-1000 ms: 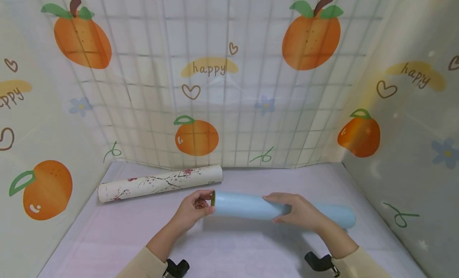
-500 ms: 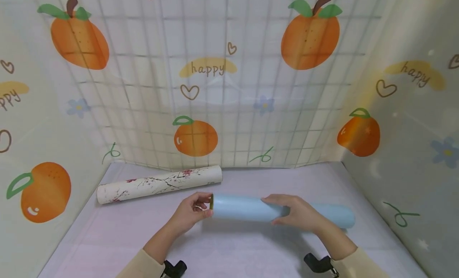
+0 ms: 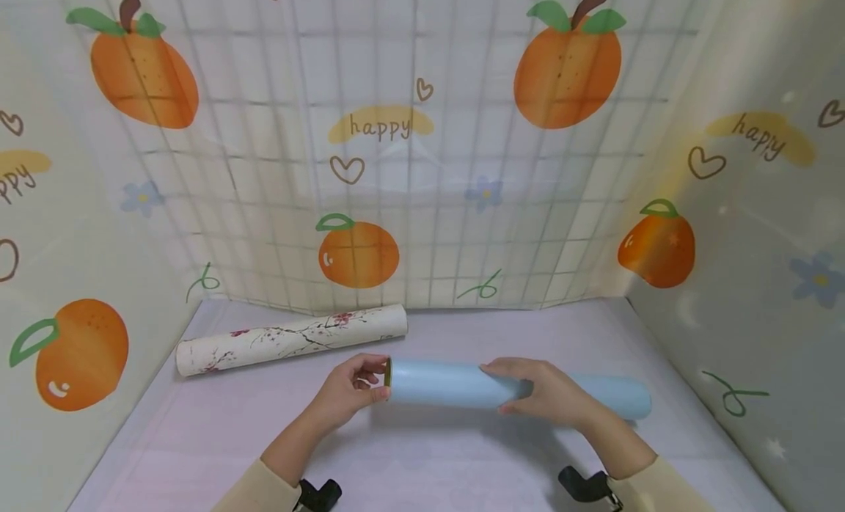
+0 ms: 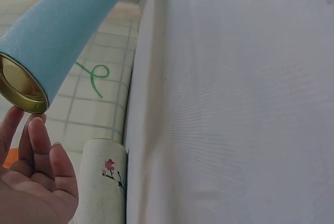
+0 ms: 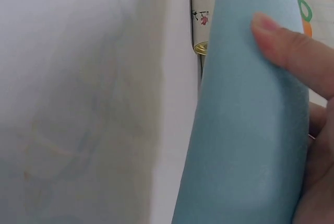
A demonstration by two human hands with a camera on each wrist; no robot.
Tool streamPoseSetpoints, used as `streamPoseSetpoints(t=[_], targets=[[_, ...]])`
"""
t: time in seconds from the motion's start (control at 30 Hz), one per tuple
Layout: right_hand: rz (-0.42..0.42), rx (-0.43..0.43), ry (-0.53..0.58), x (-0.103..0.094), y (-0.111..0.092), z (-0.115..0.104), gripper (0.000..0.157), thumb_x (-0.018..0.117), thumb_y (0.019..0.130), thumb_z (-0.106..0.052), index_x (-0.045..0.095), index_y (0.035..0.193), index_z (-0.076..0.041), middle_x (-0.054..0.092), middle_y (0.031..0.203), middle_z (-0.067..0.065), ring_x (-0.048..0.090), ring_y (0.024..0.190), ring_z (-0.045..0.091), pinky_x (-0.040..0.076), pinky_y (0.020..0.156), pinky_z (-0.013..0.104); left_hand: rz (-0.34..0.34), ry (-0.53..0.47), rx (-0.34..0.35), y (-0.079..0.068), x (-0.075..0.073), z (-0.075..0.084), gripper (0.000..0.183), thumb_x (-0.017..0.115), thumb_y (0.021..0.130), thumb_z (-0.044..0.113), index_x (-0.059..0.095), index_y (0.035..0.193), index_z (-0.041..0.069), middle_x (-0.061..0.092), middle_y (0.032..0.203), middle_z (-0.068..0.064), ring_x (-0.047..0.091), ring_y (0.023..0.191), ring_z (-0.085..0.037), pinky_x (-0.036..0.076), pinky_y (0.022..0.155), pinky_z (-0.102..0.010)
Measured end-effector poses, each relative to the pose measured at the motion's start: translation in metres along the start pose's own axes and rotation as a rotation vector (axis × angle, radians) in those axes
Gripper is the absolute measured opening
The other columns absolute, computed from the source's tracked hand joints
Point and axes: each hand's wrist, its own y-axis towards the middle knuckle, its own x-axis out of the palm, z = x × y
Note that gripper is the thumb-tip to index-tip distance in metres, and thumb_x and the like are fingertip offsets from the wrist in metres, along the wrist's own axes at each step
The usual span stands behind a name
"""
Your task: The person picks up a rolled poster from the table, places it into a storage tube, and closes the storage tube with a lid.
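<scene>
A long light blue cardboard tube [image 3: 436,382] is held sideways above the table, its left end tipped a little higher than its right. My right hand [image 3: 544,391] grips it around the middle, thumb on the near side and fingers over the far side. At the tube's left end, the thumb and fingertips of my left hand [image 3: 346,387] pinch the rim of the gold metal end [image 4: 23,98]. In the right wrist view the thumb [image 5: 292,49] lies flat along the blue surface. A white tube [image 3: 290,339] with a blossom-branch print lies behind, at the left.
The table [image 3: 422,461] has a pale cloth, and a shadow falls on it beneath the blue tube. Curtain walls [image 3: 488,255] printed with oranges and hearts enclose the back and both sides. A black wrist-camera mount [image 3: 584,484] sits at the right wrist.
The blue tube's left end has dipped slightly along with my left hand. Both hands keep their hold, and the white tube lies still.
</scene>
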Motion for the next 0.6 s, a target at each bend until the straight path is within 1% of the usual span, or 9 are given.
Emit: streamPoseSetpoints(t=[0.2, 0.43, 0.6], targets=[[0.009, -0.009, 0.001, 0.0004, 0.0001, 0.0018, 0.068, 0.089, 0.075, -0.025, 0.063, 0.137, -0.028, 0.059, 0.141, 0.005, 0.053, 0.13, 0.033, 0.042, 0.106, 0.057, -0.008, 0.008, -0.014, 0.0007, 0.0001, -0.0016, 0.056, 0.083, 0.084, 0.029, 0.062, 0.133, 0.012, 0.064, 0.12, -0.007, 0.056, 0.103, -0.025, 0.051, 0.087, -0.028], [-0.003, 0.005, -0.003, 0.002, 0.0014, 0.0023, 0.067, 0.089, 0.075, -0.025, 0.064, 0.137, -0.027, 0.058, 0.141, 0.009, 0.053, 0.13, 0.035, 0.041, 0.106, 0.058, -0.016, 0.028, -0.022, 0.0002, 0.0016, -0.005, 0.055, 0.08, 0.087, 0.026, 0.06, 0.135, 0.01, 0.063, 0.122, -0.009, 0.056, 0.104, -0.025, 0.05, 0.087, -0.029], [-0.01, 0.013, -0.011, 0.0008, 0.0019, 0.003, 0.067, 0.088, 0.075, -0.028, 0.063, 0.137, -0.027, 0.058, 0.141, 0.01, 0.053, 0.13, 0.036, 0.041, 0.106, 0.058, -0.026, 0.049, -0.025, 0.0025, 0.0007, -0.0051, 0.055, 0.08, 0.087, 0.028, 0.06, 0.135, 0.012, 0.063, 0.121, -0.006, 0.056, 0.104, -0.022, 0.05, 0.088, -0.03]])
